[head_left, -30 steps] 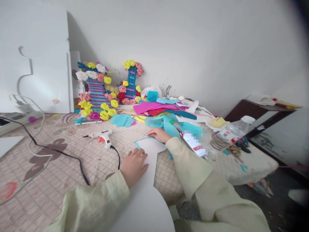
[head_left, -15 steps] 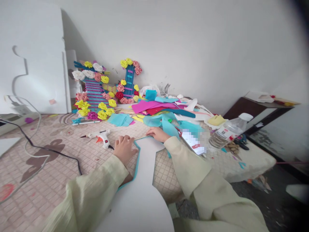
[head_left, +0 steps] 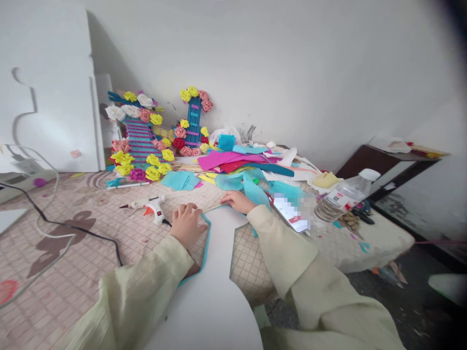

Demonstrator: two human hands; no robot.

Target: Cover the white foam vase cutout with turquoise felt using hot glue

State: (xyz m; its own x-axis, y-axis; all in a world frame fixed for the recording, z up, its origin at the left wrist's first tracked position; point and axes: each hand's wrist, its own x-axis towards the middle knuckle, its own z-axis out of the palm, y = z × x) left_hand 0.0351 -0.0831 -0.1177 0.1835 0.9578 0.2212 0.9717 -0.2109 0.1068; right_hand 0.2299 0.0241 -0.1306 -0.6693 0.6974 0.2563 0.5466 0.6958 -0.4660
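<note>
A white cut-out board (head_left: 219,253) with a narrow neck and a wide rounded body lies in front of me. A teal paper strip (head_left: 206,248) runs along its left edge and round to the top. My left hand (head_left: 187,226) rests beside the neck's upper left corner, fingers bent and apart. At the board's top edge, the fingers of my right hand (head_left: 238,201) are pressed together on the strip. A bit of teal shows below my right wrist. Left of my left hand lies a white glue gun (head_left: 155,211) with an orange trigger.
Two flower-trimmed cut-outs (head_left: 140,138) lean against the wall. Coloured crepe paper (head_left: 233,160) is heaped at the back. A phone (head_left: 290,214) and a water bottle (head_left: 337,201) are to the right. A black cable (head_left: 73,226) crosses the left side.
The whole view has shifted slightly, with background things a little further left. Both hands keep nearly the same places at the board's edge.
</note>
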